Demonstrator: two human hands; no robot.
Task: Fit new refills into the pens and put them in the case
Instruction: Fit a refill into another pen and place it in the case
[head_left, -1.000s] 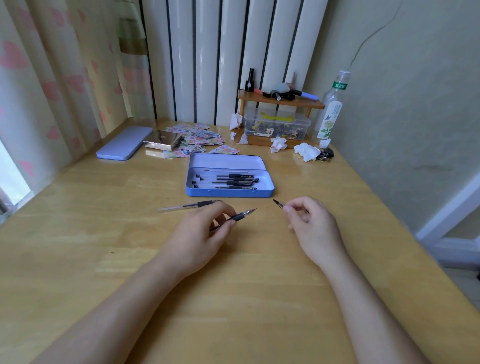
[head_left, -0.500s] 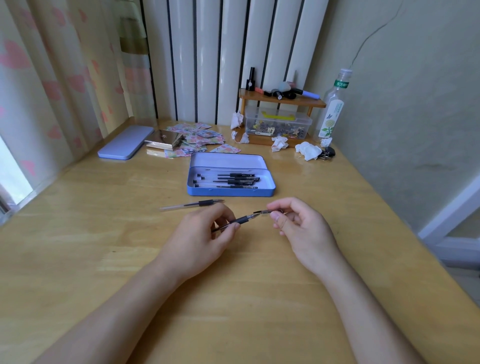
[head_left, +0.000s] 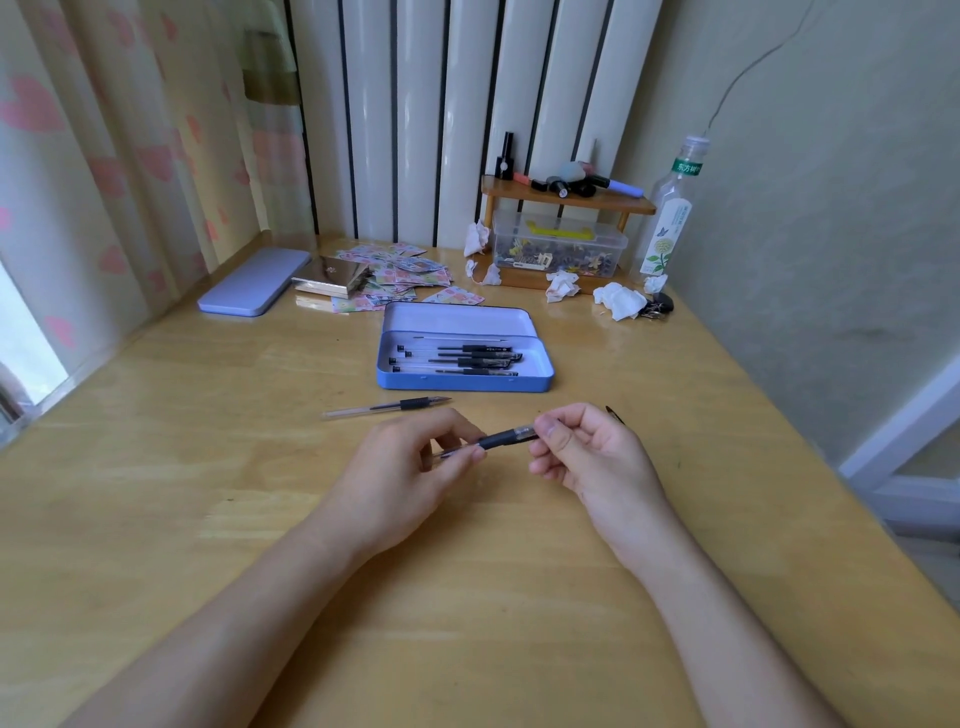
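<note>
— Head view first: what is being held?

— One pen (head_left: 498, 440), slanting up to the right just above the desk (head_left: 208, 519). Its barrel is clear, with a black grip sleeve in the middle and a clear section beyond it.

— Who has it?

— Both. The left hand (head_left: 400, 473) pinches the clear barrel end between thumb and fingers. The right hand (head_left: 587, 452) closes its thumb and forefinger on the tip end, so the point itself is hidden. A thin dark piece (head_left: 615, 414) sticks out behind the right hand; I cannot tell what it is.

— And the others?

— A second pen (head_left: 387, 408) lies alone on the desk, just beyond the left hand, clear barrel to the left, black grip and metal point to the right. Farther back sits the blue case (head_left: 462, 382), lid open and flat behind it. Several pens (head_left: 467, 359) of the same kind lie inside, side by side, lengthwise.

— Anything touching the case?

— No, both hands are apart from it.
</note>
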